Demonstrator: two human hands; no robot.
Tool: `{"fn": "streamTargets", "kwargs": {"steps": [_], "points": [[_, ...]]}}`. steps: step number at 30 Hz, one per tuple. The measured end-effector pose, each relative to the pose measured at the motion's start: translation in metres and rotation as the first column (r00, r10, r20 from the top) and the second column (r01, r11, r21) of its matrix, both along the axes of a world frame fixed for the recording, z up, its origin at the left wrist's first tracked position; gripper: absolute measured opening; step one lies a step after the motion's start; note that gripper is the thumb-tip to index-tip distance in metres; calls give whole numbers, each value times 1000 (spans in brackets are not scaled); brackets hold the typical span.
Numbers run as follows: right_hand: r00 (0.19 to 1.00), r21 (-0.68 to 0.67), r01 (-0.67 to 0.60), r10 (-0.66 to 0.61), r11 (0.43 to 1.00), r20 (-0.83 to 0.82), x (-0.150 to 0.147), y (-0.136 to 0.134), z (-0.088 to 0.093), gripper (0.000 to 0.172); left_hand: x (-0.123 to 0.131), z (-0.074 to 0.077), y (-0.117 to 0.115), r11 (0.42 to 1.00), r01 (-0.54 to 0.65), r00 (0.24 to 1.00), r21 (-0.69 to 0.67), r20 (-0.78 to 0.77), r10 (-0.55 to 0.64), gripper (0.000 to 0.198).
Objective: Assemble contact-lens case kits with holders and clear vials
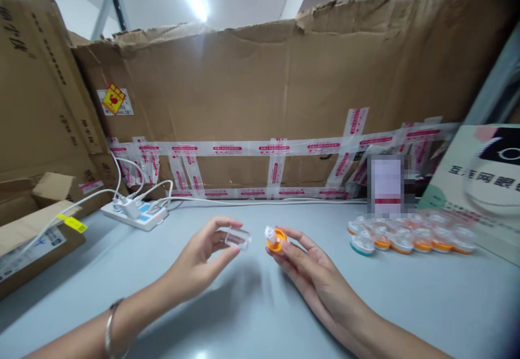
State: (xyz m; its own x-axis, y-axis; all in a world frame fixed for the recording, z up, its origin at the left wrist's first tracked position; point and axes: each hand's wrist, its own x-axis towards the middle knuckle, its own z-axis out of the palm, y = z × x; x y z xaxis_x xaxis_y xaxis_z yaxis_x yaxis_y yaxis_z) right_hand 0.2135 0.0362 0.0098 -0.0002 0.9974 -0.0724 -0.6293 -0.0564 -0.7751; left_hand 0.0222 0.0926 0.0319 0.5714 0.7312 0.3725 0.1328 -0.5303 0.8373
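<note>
Held up over the table, a small clear plastic cup-like cover (239, 237) sits between the thumb and fingers of my left hand (205, 253), which is closed on it. My right hand (311, 269) grips a small orange round cap (277, 241) with a white ribbed piece standing out of it toward the left. A short gap separates the clear cover from the orange cap. On the right of the table stand several similar pieces (412, 234) with clear tops and orange, white or teal bases.
A white power strip (142, 215) with plugs and cables lies at the back left, beside an opened cardboard box (40, 240). A large taped cardboard sheet (227, 88) walls off the back. A printed box (479, 185) leans at the right, near a blurred upright item (387, 185).
</note>
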Motion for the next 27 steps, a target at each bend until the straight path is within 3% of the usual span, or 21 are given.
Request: {"fn": "streamTargets", "kwargs": {"steps": [4, 11, 19, 24, 27], "points": [[985, 41, -104, 98, 994, 139, -12, -9, -1, 34, -11, -5, -25, 997, -63, 997, 49, 52, 61, 24], [968, 68, -137, 118, 988, 223, -16, -11, -9, 29, -6, -14, -26, 948, -97, 995, 303, -1, 103, 27], [944, 167, -224, 171, 960, 282, -17, -13, -14, 19, -7, -19, -32, 917, -58, 995, 395, -47, 84, 29], [938, 170, -217, 157, 961, 309, -17, -14, -16, 23, -6, -18, -34, 908, -64, 995, 414, -45, 90, 29], [941, 166, -171, 111, 971, 320, -15, -12, -16, 24, -9, -14, -32, 886, -128, 989, 445, -15, 150, 28]]}}
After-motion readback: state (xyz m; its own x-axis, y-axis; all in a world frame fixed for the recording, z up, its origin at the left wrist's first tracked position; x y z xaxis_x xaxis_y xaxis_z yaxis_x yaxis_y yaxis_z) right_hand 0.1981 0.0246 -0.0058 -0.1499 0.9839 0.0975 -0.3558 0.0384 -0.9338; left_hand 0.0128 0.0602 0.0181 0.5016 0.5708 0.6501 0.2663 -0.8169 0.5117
